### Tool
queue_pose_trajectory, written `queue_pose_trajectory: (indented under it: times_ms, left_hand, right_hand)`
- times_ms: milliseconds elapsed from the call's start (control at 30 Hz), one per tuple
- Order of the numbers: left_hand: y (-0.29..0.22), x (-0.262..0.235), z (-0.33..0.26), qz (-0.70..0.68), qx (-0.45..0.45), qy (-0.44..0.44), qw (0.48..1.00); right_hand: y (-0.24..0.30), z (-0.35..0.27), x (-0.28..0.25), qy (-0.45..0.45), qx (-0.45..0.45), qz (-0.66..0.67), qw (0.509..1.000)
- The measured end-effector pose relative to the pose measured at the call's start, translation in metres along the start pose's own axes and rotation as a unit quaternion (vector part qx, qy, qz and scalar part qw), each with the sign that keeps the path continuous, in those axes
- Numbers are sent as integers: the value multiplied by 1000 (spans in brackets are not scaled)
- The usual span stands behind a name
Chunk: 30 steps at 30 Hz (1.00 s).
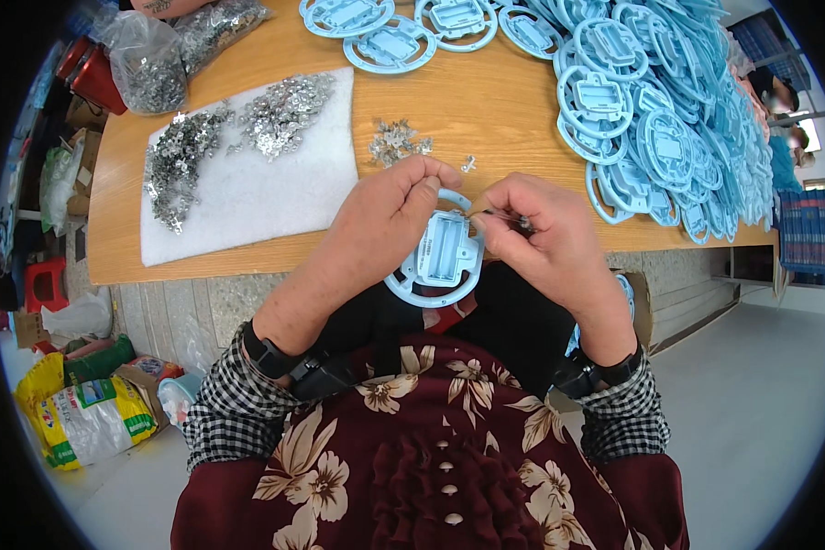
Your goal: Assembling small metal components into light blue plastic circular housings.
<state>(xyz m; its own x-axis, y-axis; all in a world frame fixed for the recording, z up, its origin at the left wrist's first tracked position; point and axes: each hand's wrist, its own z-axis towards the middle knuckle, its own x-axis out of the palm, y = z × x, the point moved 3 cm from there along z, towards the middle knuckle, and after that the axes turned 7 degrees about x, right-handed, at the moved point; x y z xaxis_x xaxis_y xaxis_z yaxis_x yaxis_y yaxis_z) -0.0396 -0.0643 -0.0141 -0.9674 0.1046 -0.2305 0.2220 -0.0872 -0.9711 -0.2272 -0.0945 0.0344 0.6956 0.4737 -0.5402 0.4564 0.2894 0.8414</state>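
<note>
Both hands grip tight: left hand (390, 215) on blue ring part (442, 261), right hand (536, 229) pinching metal clip (513, 218)

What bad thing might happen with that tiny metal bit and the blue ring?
The right hand pinches a tiny metal piece over the blue ring held past the table edge; if dropped, it may fall into the lap. The left hand grips only the rim, so the ring might tilt.
</note>
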Motion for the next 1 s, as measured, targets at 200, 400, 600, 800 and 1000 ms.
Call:
queue_pose_trajectory:
  times_ms: [200, 400, 600, 800, 1000]
  left_hand:
    - [2, 0, 1, 19, -3, 19, 1000]
    - [0, 3, 3, 54, -22, 27, 998]
    - [-3, 1, 2, 3, -74, 88, 993]
    - [0, 2, 2, -56, -93, 105, 989]
    - [-6, 1, 0, -20, -112, 92, 989]
  right_hand:
    - [-2, 4, 5, 0, -69, -93, 993]
    - [1, 1, 10, -8, -100, -174, 980]
    - [-2, 1, 11, -19, -54, -194, 979]
    - [-6, -6, 7, -21, 81, -45, 995]
    - [-18, -17, -2, -84, 59, -74, 992]
